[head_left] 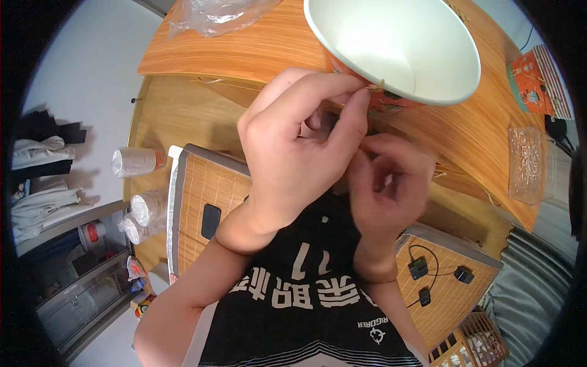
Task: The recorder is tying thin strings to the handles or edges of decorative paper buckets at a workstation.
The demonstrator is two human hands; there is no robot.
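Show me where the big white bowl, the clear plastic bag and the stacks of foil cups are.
white bowl (403,43): head view, on its bare inner wall.
clear plastic bag (211,15): head view, on its crumpled middle.
foil cups (136,162): head view, on the upper stack's side.

Curved wooden counter (232,55), pale floor (85,73) and metal shelving (79,293) at left
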